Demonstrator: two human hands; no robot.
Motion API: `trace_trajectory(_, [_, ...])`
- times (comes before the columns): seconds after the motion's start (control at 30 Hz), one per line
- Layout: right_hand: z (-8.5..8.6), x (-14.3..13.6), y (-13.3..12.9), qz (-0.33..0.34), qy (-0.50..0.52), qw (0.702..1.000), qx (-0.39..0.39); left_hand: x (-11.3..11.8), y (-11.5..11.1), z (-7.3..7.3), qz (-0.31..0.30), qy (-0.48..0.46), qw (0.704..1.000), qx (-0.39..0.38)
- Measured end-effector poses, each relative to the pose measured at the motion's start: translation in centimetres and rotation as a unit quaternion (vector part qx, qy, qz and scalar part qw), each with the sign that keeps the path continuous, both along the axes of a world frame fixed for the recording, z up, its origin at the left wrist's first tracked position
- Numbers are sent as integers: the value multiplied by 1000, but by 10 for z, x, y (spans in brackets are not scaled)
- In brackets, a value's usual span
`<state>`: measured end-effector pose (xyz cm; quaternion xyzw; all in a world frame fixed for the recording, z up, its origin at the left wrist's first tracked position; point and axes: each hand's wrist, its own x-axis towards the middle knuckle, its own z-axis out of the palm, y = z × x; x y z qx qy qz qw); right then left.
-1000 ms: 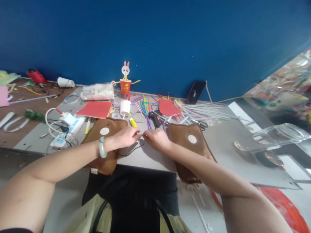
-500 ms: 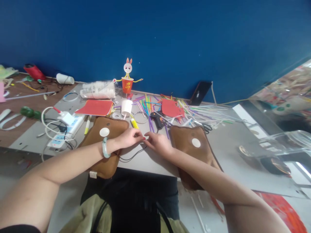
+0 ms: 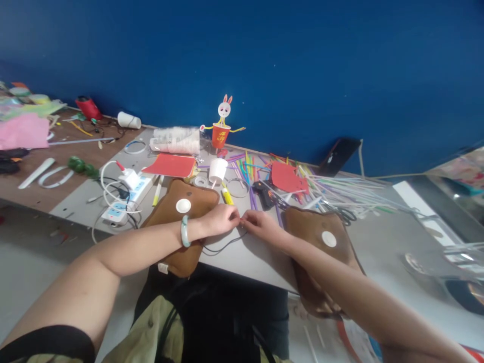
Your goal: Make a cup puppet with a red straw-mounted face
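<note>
My left hand (image 3: 223,220) and my right hand (image 3: 260,226) meet fingertip to fingertip above the grey table's front part. Both are closed in a pinch, and whatever lies between the fingers is too small to make out. A pale bangle (image 3: 185,231) circles my left wrist. My left forearm crosses a brown cushion (image 3: 177,262); my right forearm lies over another brown cushion (image 3: 321,219). Just behind my left hand is a yellow glue stick or marker (image 3: 227,196). A thin black cord (image 3: 223,248) runs on the table below my hands.
Behind stand a rabbit figure in a red cup (image 3: 220,136) and a white cup (image 3: 218,170). Coloured sticks (image 3: 249,169), a black glue gun (image 3: 263,194), red paper (image 3: 170,165), stacked cups (image 3: 176,141) and a power strip (image 3: 128,200) surround the work spot.
The view has swung left, so everything sits further right in the picture and more of the left table shows. My hands remain pinched together, their fingertips a little closer.
</note>
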<state>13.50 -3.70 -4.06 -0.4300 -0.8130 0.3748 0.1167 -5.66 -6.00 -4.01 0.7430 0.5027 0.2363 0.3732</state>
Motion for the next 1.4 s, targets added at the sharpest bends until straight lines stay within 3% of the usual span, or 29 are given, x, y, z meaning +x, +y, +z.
trace_trajectory(0.2, [5,-4,8,34,-68,996,42,0,-3,6,-11,31,999,-2])
trace_trajectory(0.3, [12,-4,11,39,-123,989,72,-1,-10,16,-34,127,989,63])
trace_trajectory(0.43, [18,-8,11,14,-183,975,125,-13,-11,24,-115,262,941,177])
trace_trajectory(0.6, [15,-25,8,66,-270,937,213,-40,7,15,-183,324,884,282])
trace_trajectory(0.7, [14,-35,10,66,-289,928,226,-53,19,16,-237,341,875,248])
trace_trajectory(0.77, [14,-37,13,48,-290,930,222,-60,23,24,-251,326,885,219])
trace_trajectory(0.93, [14,-32,20,0,-282,939,199,-84,22,57,-207,268,934,115])
trace_trajectory(1.03, [12,-28,21,-4,-271,941,201,-104,22,69,-176,243,951,77])
trace_trajectory(1.2, [7,-25,13,31,-270,936,226,-130,24,69,-137,180,974,-21])
trace_trajectory(1.4, [6,-16,8,80,-288,918,261,-123,26,65,-135,197,971,-28])
